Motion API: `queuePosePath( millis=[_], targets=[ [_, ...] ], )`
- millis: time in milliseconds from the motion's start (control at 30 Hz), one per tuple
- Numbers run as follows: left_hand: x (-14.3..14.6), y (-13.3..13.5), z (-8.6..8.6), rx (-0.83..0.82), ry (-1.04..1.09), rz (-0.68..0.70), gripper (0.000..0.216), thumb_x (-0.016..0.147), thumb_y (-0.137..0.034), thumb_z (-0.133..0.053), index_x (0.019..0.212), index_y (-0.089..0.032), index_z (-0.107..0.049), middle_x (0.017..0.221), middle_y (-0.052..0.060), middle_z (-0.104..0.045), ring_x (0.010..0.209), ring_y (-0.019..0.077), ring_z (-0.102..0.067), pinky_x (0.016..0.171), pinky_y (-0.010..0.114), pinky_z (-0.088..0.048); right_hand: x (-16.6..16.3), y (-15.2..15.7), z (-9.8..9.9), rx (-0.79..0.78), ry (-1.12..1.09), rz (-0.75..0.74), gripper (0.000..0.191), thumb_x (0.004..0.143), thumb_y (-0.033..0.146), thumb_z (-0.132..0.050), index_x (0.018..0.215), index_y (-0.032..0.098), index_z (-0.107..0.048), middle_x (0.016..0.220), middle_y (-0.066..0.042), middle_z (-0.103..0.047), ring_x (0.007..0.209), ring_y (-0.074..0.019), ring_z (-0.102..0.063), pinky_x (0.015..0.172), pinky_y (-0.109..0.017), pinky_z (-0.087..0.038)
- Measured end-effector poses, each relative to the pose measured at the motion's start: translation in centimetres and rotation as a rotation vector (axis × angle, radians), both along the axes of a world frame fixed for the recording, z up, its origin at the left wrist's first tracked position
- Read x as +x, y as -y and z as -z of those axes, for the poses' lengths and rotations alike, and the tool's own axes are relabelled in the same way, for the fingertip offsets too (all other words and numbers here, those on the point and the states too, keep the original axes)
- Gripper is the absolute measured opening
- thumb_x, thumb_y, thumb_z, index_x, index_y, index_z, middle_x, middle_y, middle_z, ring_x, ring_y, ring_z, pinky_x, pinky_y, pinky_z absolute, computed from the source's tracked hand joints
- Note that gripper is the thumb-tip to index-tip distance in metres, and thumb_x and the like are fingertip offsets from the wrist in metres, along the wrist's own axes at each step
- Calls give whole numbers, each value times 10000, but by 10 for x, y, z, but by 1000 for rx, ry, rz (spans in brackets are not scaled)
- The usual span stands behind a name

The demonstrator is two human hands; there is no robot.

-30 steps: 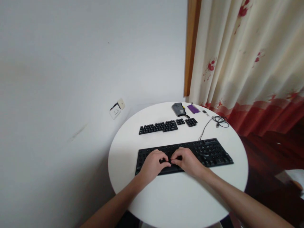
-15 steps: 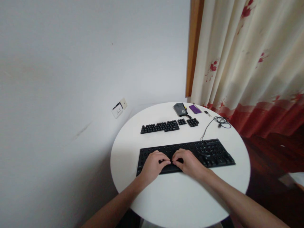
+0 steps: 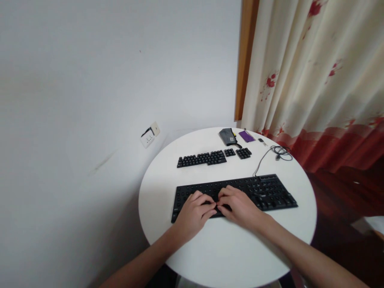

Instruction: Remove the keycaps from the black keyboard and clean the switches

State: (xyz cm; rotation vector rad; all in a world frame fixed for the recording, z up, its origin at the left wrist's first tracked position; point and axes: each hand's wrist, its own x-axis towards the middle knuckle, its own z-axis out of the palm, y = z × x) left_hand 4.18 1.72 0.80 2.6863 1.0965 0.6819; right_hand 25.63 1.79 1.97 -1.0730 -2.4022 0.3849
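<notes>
A black keyboard [image 3: 270,192] lies across the middle of a round white table [image 3: 228,252]. My left hand [image 3: 193,214] and my right hand [image 3: 240,206] rest side by side on its front left half. Both hands have their fingers curled, and the fingertips meet over the keyboard's front row. What they pinch there is hidden. Behind the keyboard, loose black keycaps [image 3: 201,159] are laid out in keyboard order, with two smaller groups [image 3: 243,153] to their right.
At the table's back edge lie a grey pouch [image 3: 226,137], a purple card [image 3: 246,136] and a small dark piece [image 3: 261,140]. The keyboard's cable [image 3: 277,153] coils at the right. A wall socket [image 3: 149,136] sits to the left, a curtain [image 3: 315,80] to the right.
Both hands have slid slightly toward the keyboard's front edge and stay pressed together. The camera has shifted a little; nothing else on the table has moved.
</notes>
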Motion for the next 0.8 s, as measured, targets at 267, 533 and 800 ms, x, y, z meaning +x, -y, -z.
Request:
queuePosePath(
  millis=[267,533,800],
  targets=[
    [0,-1,-10,-105,-21,1,212,944,-292,-546,934,-255,-754,1033,32,-688,990,207,-547,910,372,-439,5,10,-5,21,108,11,246,949,291,-518,871,211,-738,984,-63,-649,918,-211,-536,796,-339,-420],
    [10,-105,-29,-16,23,-259,262,901,-277,-599,1127,-196,-705,1040,64,-702,992,214,-603,955,354,-445,0,-55,-17,-62,56,288,272,957,267,-471,1103,192,-688,1006,-75,-710,944,-206,-633,848,-306,-438],
    [27,-168,-12,101,-214,-336,205,847,-234,-655,1021,-207,-759,1025,89,-671,995,251,-570,894,347,-464,-30,-132,-9,-116,320,406,327,964,253,-448,1239,179,-609,1136,-144,-694,1022,-264,-658,825,-344,-470]
  ],
)
